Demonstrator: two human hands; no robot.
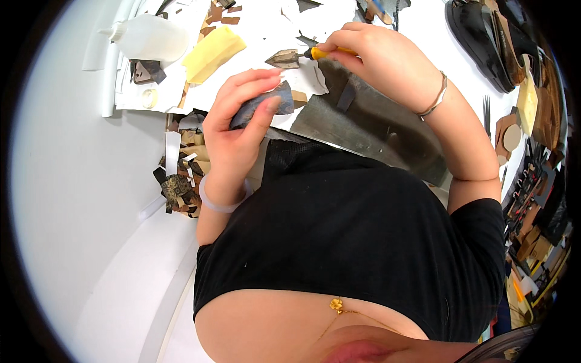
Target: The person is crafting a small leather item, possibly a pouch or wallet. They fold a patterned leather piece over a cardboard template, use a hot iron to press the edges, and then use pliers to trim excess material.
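My left hand is curled round a bent grey-blue piece of sheet material, with fingers and thumb closed on it. A tan end shows beside that piece; whether it belongs to it I cannot tell. In my right hand is a small hand tool with a yellow handle and a pointed, spade-shaped metal head. The head points left, just above my left fingertips and apart from the grey-blue piece. Below my right hand lies a dark, smooth slab at the table's near edge, with a small dark strip on it.
A translucent squeeze bottle and a yellow folded sheet are at the left. Scraps fill a space below the table's left edge. Black shoes, a fork and many small materials line the right side.
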